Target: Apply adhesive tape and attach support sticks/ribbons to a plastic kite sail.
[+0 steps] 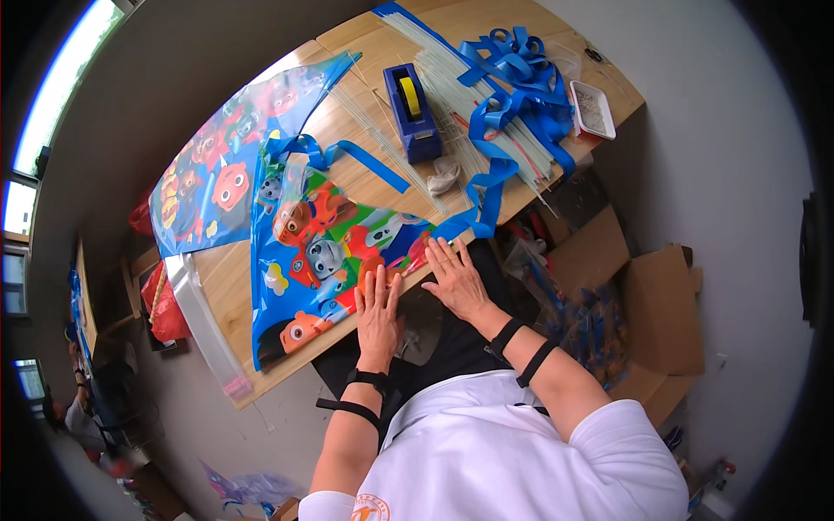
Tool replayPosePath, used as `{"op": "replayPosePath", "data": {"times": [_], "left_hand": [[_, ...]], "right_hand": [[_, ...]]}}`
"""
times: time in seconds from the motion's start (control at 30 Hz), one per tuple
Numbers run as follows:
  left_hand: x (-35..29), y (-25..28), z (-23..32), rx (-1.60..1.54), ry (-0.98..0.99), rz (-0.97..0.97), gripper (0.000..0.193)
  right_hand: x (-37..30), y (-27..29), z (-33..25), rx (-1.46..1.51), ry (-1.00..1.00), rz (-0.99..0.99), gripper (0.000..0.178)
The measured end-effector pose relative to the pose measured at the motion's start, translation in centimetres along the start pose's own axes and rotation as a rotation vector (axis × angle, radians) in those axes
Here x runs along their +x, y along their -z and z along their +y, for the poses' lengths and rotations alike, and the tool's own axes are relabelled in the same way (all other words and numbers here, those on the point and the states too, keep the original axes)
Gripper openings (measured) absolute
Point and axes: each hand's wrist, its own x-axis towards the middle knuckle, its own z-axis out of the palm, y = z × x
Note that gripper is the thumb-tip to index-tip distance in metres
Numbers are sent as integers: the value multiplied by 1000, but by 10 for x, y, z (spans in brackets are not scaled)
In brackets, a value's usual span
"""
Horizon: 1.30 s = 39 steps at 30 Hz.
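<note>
At the near edge of the wooden table (228, 291), I see from my distant seat the printed plastic sheet (326, 253) under my fingers. My left hand (379, 319) rests flat on its lower edge, my right hand (458, 283) lies flat near its right corner; both are spread, pinching nothing that I can see. To do this well, I think, I should press evenly, smooth wrinkles gently outward, and mind the blue ribbon (497, 178) beside the right fingers.

Blue ribbon (489, 207) ahead of right hand (459, 285), bare tabletop (232, 295) at left
</note>
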Motion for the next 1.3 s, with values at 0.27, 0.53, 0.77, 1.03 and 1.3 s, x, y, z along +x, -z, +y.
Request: {"op": "replayPosePath", "data": {"times": [0.27,0.53,0.77,1.03,1.3], "left_hand": [[2,6,4,24,-12,-48,97],[37,13,6,-136,31,92,64],[143,21,61,-584,95,2,50],[195,15,76,-479,-79,-278,25],[204,29,78,-886,-70,-511,45]], "right_hand": [[5,9,15,-33,-148,28,61],[8,4,17,-63,-173,58,60],[7,-13,16,-120,-159,128,60],[9,1,4,-280,-188,-55,62],[11,2,7,-234,-202,-8,57]]}}
